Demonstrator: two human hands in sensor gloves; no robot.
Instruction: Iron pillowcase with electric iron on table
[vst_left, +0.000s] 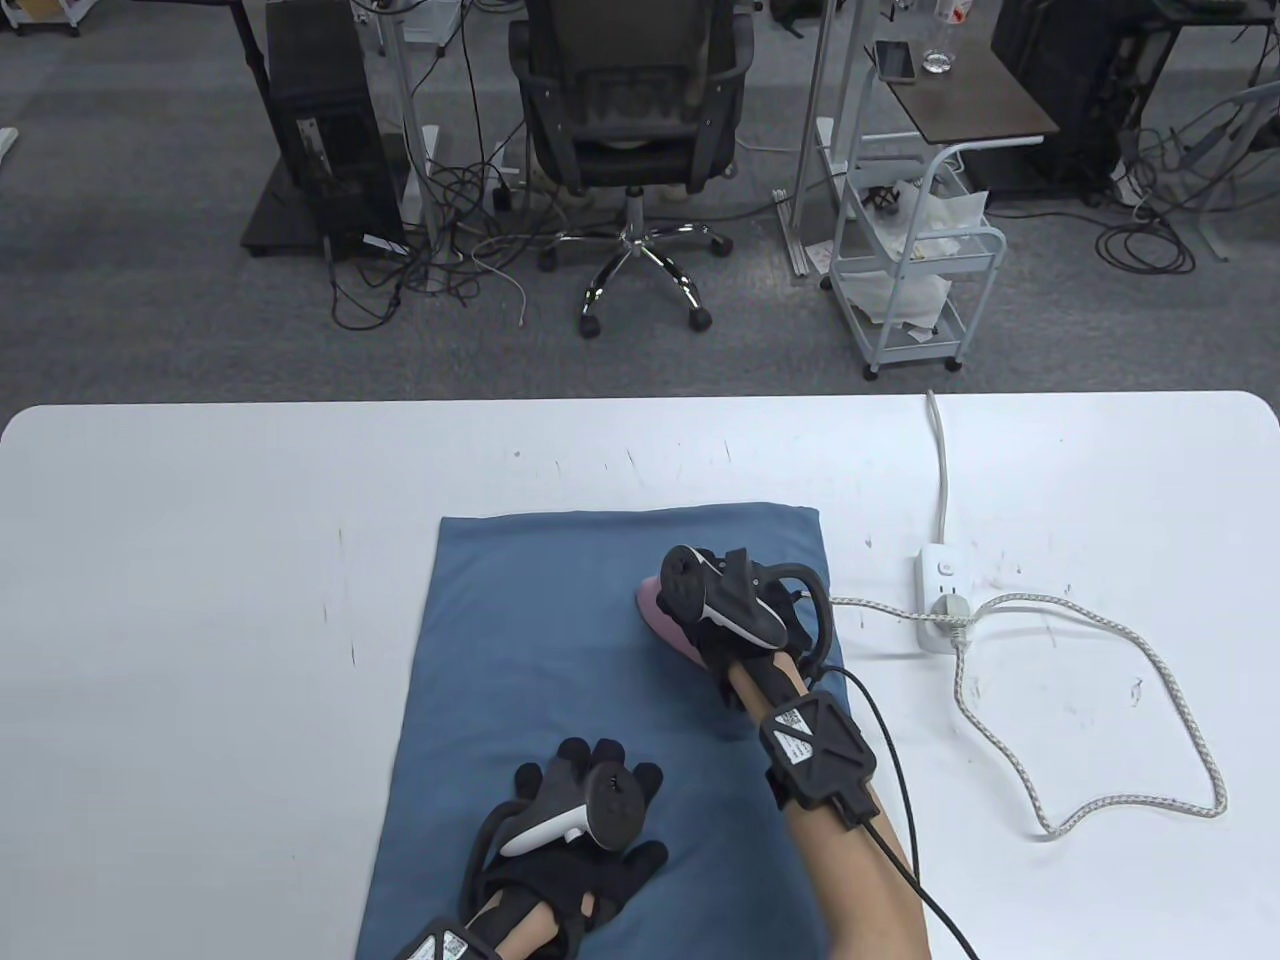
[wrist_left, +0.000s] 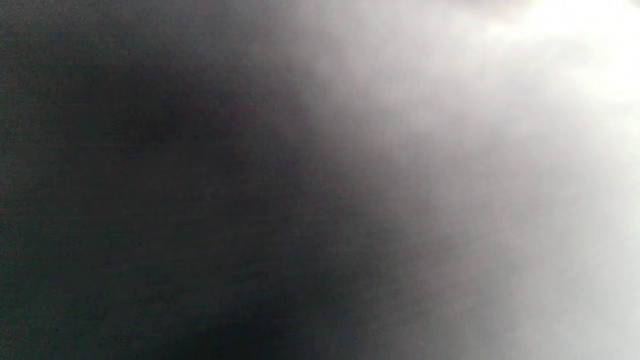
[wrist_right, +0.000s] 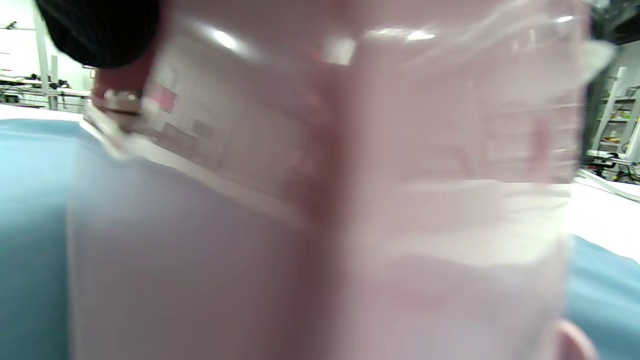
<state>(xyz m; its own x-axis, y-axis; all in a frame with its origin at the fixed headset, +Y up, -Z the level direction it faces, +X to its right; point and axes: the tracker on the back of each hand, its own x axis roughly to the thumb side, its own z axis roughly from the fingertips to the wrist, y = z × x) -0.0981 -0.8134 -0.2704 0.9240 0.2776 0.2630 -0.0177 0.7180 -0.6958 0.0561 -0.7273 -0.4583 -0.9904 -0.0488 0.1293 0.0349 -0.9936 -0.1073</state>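
Observation:
A blue pillowcase (vst_left: 530, 640) lies flat on the white table (vst_left: 200, 560). My right hand (vst_left: 735, 615) grips the handle of a pink electric iron (vst_left: 658, 610), which rests on the pillowcase near its far right part. The iron fills the right wrist view (wrist_right: 320, 200), with a gloved fingertip (wrist_right: 100, 30) at the top left. My left hand (vst_left: 585, 810) rests flat on the pillowcase near its front edge, fingers spread. The left wrist view is a dark blur.
A white power strip (vst_left: 942, 598) lies on the table right of the pillowcase, with the iron's braided cord (vst_left: 1150, 650) looping to the right. Past the table's far edge stand an office chair (vst_left: 630, 130) and a white cart (vst_left: 915, 260).

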